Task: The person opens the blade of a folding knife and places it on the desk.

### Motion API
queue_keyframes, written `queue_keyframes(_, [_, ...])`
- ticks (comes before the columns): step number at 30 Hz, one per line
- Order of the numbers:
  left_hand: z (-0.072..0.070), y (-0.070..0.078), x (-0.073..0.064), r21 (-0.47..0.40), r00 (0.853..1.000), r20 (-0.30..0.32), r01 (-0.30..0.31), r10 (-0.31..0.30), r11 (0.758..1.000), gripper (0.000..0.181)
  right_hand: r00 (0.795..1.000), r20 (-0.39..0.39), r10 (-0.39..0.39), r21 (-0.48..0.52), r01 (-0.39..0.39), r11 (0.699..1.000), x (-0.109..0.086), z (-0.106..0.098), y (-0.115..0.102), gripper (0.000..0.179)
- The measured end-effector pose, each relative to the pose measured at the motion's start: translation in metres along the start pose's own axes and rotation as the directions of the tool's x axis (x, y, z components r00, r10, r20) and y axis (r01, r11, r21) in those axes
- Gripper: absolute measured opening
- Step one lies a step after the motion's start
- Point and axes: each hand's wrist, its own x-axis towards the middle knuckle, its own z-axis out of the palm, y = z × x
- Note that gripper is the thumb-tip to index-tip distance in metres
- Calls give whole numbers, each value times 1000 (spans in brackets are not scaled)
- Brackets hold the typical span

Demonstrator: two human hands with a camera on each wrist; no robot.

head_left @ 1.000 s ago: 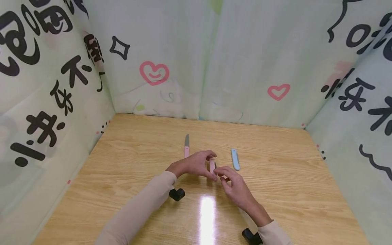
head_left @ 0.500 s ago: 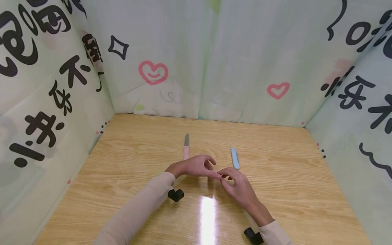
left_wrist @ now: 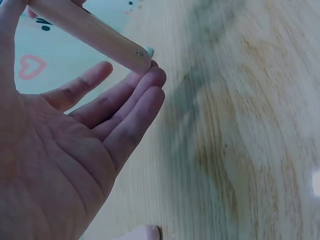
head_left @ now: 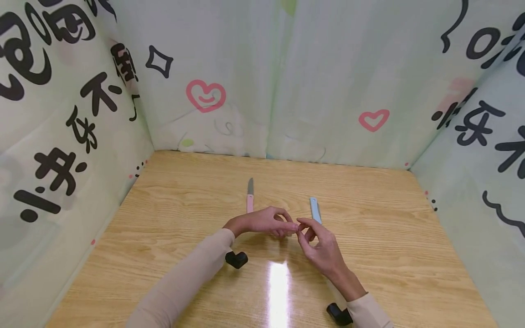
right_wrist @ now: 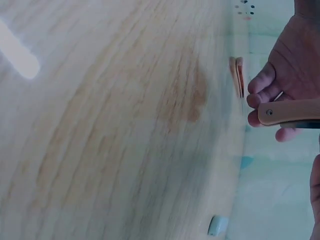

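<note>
A pink folding knife [left_wrist: 95,32] with a rivet near its end is held in the air between both hands. My left hand [head_left: 266,222] grips it, with fingertips at the riveted end in the left wrist view. A dark edge shows along the handle in the right wrist view. My right hand [head_left: 321,248] has its thumb and index finger pinched at the knife's other end, against the left thumb tip. The exact contact there is hidden. From the head view, the left hand mostly covers the knife.
Behind the left hand, a pink knife [head_left: 250,203] lies on the wooden table [head_left: 184,196] with its blade out. A light blue folding knife [head_left: 315,209] lies just beyond the right hand. Printed curtains [head_left: 328,82] border the table at the back and sides.
The held knife stood upright and visible between the hands a second ago; now it has turned and is mostly behind the left hand. Both hands have shifted slightly right, with their fingertips together.
</note>
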Motion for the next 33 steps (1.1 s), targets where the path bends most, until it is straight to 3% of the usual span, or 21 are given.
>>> queue_keyframes(5, [-2, 3, -1, -77, 999, 32, -18, 21, 997, 45, 1000, -29, 2, 42, -1, 999, 4, -2, -3, 43])
queue_keyframes(15, [-5, 2, -3, -169, 991, 102, -71, 89, 983, 42, 998, -67, 19, 109, -11, 994, 5, -2, -6, 21])
queue_keyframes(23, [-3, 6, -4, -212, 980, 132, -120, 150, 970, 27, 997, -71, 31, 104, -24, 994, 2, 2, -7, 29])
queue_keyframes(28, [-4, 7, -4, -195, 979, 105, -151, 173, 969, 23, 994, -85, 68, 107, -59, 993, 0, 2, -6, 29])
queue_keyframes(33, [-5, 4, -6, -258, 975, 104, -162, 194, 952, 20, 989, -114, 96, 173, -76, 982, -1, 2, -2, 29])
